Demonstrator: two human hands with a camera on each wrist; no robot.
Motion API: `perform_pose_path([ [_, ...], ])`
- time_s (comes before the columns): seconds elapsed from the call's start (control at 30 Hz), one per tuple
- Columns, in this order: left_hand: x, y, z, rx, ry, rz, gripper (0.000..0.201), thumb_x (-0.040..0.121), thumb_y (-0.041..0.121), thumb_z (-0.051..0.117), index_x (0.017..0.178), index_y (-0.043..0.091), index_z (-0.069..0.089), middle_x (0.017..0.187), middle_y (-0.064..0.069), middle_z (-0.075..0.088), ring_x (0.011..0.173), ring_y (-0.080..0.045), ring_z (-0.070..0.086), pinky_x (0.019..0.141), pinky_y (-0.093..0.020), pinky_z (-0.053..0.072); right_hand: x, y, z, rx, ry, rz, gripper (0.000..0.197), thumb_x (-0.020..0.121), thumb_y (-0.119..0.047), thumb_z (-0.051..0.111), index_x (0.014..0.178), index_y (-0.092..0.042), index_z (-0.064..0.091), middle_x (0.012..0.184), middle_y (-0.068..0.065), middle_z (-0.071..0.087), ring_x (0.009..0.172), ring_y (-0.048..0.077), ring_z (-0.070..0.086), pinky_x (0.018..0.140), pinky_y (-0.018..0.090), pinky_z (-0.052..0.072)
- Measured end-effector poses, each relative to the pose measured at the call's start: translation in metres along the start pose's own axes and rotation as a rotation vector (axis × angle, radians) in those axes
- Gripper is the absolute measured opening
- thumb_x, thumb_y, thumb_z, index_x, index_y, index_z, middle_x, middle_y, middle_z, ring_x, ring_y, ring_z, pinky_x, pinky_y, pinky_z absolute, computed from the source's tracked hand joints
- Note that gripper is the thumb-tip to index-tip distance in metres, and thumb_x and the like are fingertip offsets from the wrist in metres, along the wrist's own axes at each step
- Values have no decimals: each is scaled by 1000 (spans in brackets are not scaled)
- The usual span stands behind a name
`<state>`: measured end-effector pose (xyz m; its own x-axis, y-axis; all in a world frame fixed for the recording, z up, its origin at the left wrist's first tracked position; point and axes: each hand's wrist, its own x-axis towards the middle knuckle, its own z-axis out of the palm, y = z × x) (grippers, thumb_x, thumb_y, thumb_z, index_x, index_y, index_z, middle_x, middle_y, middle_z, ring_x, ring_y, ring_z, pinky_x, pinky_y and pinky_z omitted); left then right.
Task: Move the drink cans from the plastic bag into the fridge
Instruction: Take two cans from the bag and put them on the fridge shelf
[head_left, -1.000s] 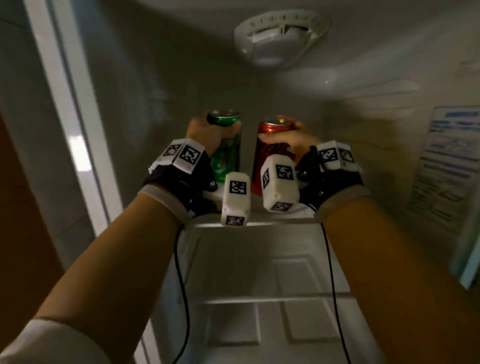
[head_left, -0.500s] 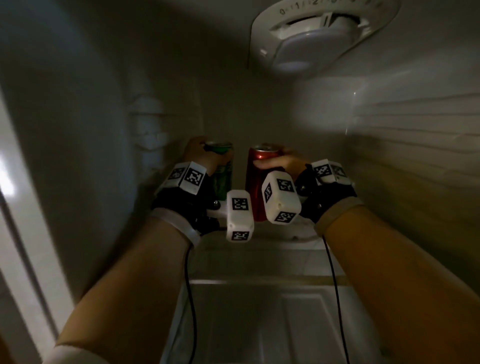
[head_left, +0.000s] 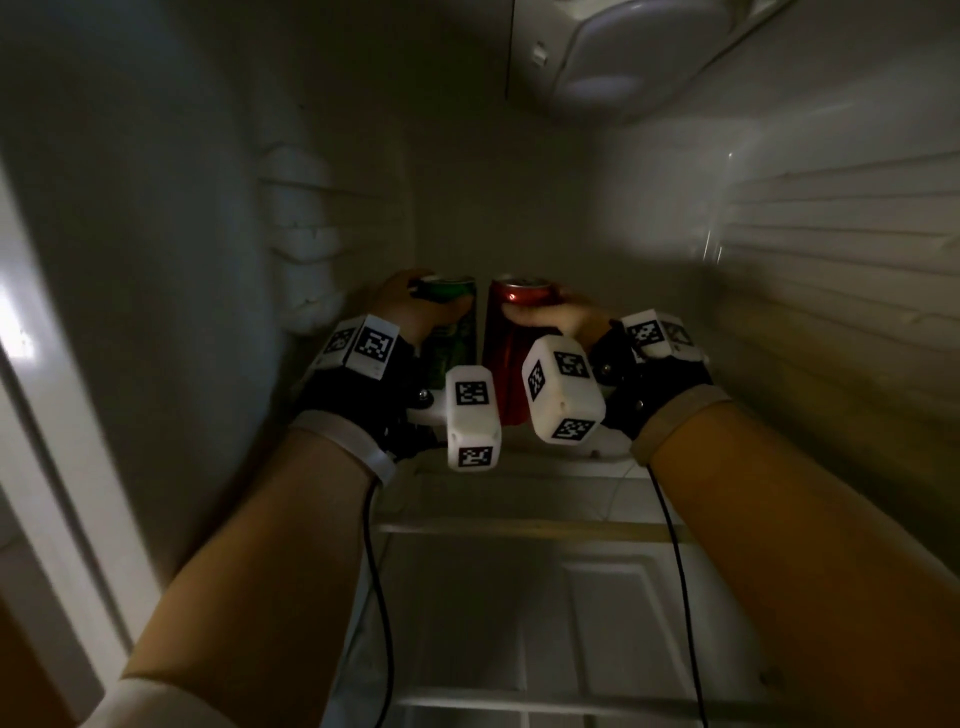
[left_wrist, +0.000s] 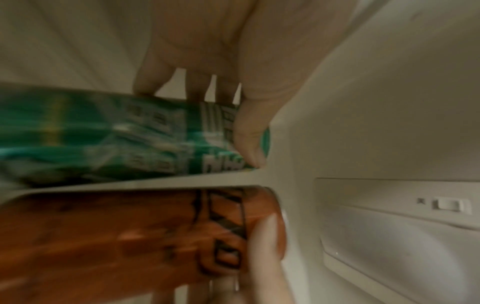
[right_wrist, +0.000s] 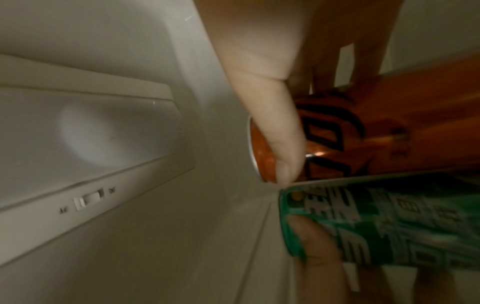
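Both hands were deep inside the fridge (head_left: 779, 249), just beside each other. The left hand (head_left: 410, 306) was wrapped round the green can (head_left: 454, 332) near its top, and the right hand (head_left: 563, 319) gripped the red can (head_left: 511, 353) the same way. The cans stood upright with a narrow gap between them, over the upper shelf (head_left: 519, 467); whether they already rested on it was hidden. Letting go seemed all that remained for these two. The bag was out of sight. The cans' lettering was too blurred to read.
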<state>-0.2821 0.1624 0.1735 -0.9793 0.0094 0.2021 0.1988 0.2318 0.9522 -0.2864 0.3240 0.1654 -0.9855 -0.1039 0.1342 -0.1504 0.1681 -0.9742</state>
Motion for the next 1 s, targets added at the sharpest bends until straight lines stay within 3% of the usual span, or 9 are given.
perform_pose_path([
  [0.17,-1,-15,2,92,-79,-118,64,72,11,74,130,10,48,134,-11,54,120,-28,52,95,-40,45,1,4,-7,43,-81,23,39,90,-8,50,128,-5,47,66,-6,71,52,3,67,44,16,51],
  [0.2,-3,-16,3,117,-87,-126,58,74,10,72,128,9,49,133,-12,55,121,-29,51,93,-38,44,0,4,-8,18,-91,35,38,91,-8,48,128,-5,46,63,-7,72,55,4,67,47,17,51],
  [0.27,-2,-17,5,142,-79,-123,54,77,10,69,128,8,49,135,-14,53,123,-30,49,93,-40,43,-4,4,-5,-61,-102,86,37,92,-14,48,128,-5,46,93,2,73,84,14,68,67,25,55],
  [0.33,-1,-18,4,146,-49,-100,54,78,9,68,128,7,48,135,-16,53,124,-31,49,94,-40,44,-6,3,0,-151,-65,122,49,91,-22,50,136,-6,37,131,8,54,119,24,52,91,35,47],
  [0.43,-1,-20,2,127,-11,-75,51,80,7,66,128,5,48,134,-17,53,123,-32,50,87,-36,43,-7,1,6,-219,48,122,66,89,-26,53,144,-9,21,153,9,28,139,27,29,109,36,28],
  [0.63,0,-25,-4,63,59,-96,47,77,5,68,122,0,54,127,-19,58,116,-33,56,90,-34,45,0,4,19,-223,-29,40,49,93,-20,47,139,-11,32,150,8,33,137,24,34,91,23,32],
  [0.8,-1,-33,-6,-68,82,-191,34,77,11,66,109,0,61,115,-19,64,105,-35,61,96,-51,48,9,13,19,-135,-46,-9,47,91,-16,51,137,-11,39,146,10,40,132,27,41,104,35,38],
  [0.9,-7,-32,-5,-148,75,-257,6,80,13,57,80,7,60,100,-16,64,104,-35,60,100,-49,46,8,14,19,-110,-56,-1,48,90,-16,52,137,-11,40,145,11,42,128,28,45,103,40,41],
  [1.0,-10,-33,-4,-208,53,-299,9,82,14,53,73,13,57,81,-9,60,83,-29,60,95,-41,48,8,13,20,-97,-48,10,48,90,-15,51,137,-11,39,144,11,43,126,27,47,96,38,44],
])
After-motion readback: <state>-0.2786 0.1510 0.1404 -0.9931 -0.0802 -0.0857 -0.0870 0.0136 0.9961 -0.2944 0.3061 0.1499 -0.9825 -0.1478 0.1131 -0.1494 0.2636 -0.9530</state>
